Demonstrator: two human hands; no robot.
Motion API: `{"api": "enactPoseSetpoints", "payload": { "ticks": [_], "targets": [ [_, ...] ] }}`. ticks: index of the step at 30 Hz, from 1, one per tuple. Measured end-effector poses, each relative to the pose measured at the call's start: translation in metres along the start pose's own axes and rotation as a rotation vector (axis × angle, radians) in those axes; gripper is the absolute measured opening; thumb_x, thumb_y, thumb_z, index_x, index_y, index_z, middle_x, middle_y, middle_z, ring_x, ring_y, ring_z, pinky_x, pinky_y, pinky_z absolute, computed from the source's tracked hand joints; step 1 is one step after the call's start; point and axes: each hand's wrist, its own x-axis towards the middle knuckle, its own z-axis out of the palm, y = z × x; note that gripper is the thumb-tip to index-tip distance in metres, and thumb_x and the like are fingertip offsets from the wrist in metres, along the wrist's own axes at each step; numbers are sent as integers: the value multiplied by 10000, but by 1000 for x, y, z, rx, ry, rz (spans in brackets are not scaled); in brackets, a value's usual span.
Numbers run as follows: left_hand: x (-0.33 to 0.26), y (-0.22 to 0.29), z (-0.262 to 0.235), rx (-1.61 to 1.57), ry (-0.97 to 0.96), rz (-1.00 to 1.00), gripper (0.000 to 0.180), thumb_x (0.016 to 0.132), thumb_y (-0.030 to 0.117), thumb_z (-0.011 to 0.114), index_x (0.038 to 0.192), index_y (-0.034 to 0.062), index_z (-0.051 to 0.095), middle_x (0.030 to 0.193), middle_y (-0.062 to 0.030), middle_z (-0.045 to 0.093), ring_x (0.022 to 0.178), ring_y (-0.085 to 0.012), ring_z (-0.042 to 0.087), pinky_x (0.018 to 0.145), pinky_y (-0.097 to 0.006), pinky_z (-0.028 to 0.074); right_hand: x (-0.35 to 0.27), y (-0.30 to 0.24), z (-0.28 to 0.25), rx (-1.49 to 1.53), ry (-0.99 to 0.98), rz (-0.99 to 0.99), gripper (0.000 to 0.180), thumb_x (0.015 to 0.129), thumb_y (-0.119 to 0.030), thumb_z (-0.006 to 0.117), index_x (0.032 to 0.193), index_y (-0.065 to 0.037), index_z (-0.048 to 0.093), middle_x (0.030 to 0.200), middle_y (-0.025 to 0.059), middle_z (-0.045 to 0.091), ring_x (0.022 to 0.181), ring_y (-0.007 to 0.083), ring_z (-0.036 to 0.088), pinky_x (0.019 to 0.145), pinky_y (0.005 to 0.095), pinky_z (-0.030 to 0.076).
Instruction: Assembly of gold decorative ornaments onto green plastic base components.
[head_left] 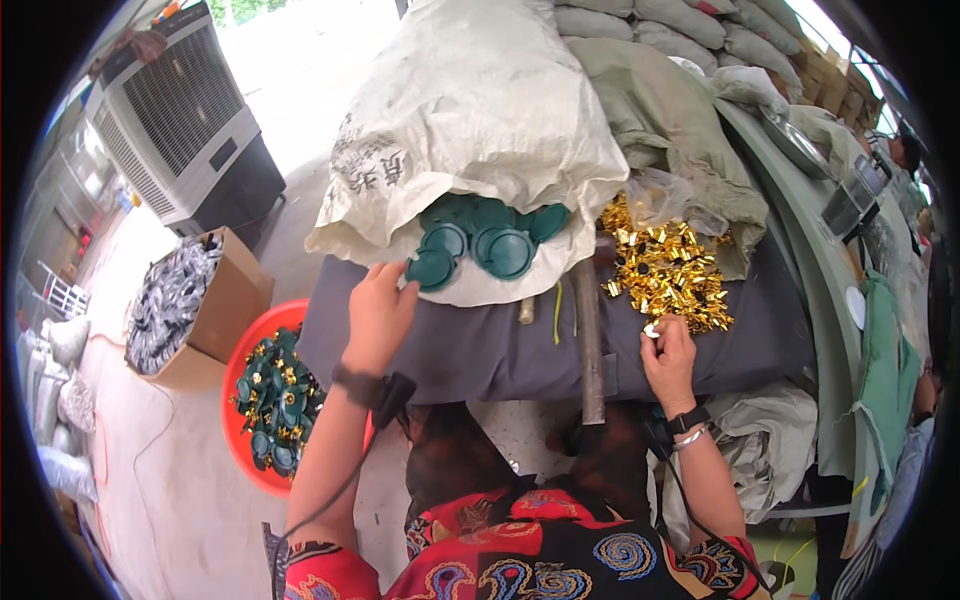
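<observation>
My left hand has its thumb and fingertips at the edge of a round dark green plastic lid. More such lids spill from the mouth of a white woven sack. On the right, my right hand pinches a small shiny gold piece between thumb and fingers. Just beyond it lies a heap of small gold metallic parts, partly under clear plastic film. Both hands work over a dark grey cloth-covered table.
A red-orange tub holding green lids with gold parts stands at lower left. Beside it is a cardboard box of grey pieces. An air cooler stands behind. A wooden stick juts over the table's near edge. Stacked sacks fill the back right.
</observation>
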Motion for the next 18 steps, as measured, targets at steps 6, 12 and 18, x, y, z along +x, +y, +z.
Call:
{"api": "enactPoseSetpoints", "payload": {
  "ticks": [6, 12, 18],
  "targets": [
    [35, -9, 46, 591, -370, 72, 259, 778, 258, 629, 866, 14, 641, 956, -183, 628, 923, -359, 594, 750, -443, 508, 4, -2, -1, -66, 32, -147, 373, 690, 14, 653, 1057, -30, 598, 921, 130, 551, 746, 300, 589, 632, 380, 490],
    [26, -12, 42, 356, -95, 49, 188, 827, 158, 533, 802, -5, 625, 865, -200, 601, 814, -393, 586, 695, -486, 473, 2, 0, -5, 41, 12, -60, 249, 726, -32, 658, 968, -27, 598, 929, 137, 550, 763, 323, 590, 654, 395, 491],
    [-31, 83, 15, -612, -198, -345, 192, 888, 169, 569, 861, -15, 616, 720, -72, 619, 550, -150, 590, 494, -275, 444, -1, 9, -7, 436, -76, 189, 200, 849, -34, 600, 1045, -8, 573, 875, 53, 577, 747, 125, 569, 642, 248, 452]
  ]
}}
